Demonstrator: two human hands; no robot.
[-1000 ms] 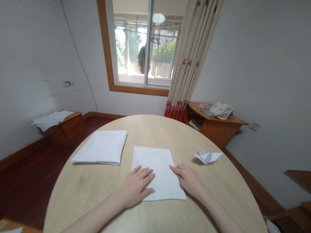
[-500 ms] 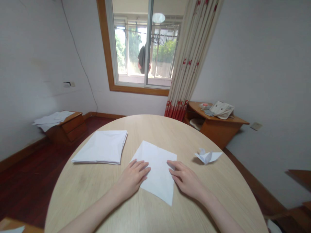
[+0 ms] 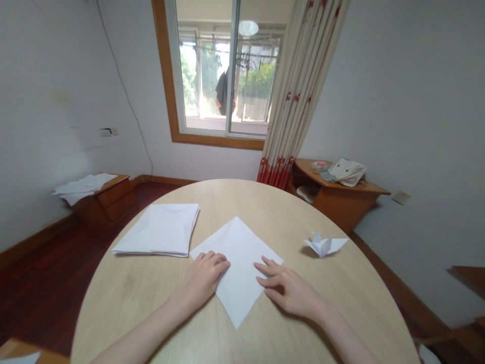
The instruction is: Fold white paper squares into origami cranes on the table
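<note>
A square sheet of white paper lies flat on the round wooden table, one corner pointing toward me and the opposite one toward the window. On its left side rests my left hand, its fingers bent and close together over the paper near the left corner. My right hand lies at the right side, fingers apart, with the fingertips touching the paper by its edge. Farther right stands a small folded paper bird, apart from my hand. A stack of white paper sits on the left, beyond my left hand.
The round table has a curved edge around the work area. Behind it on the left is a low wooden cabinet with loose papers on top. A corner desk with a cloth bag stands at the back right, beside a curtain.
The sheet has turned clockwise, its near corner swinging left and its far corner right. My left fingers have bent more, and my right hand has shifted slightly lower along the edge.
</note>
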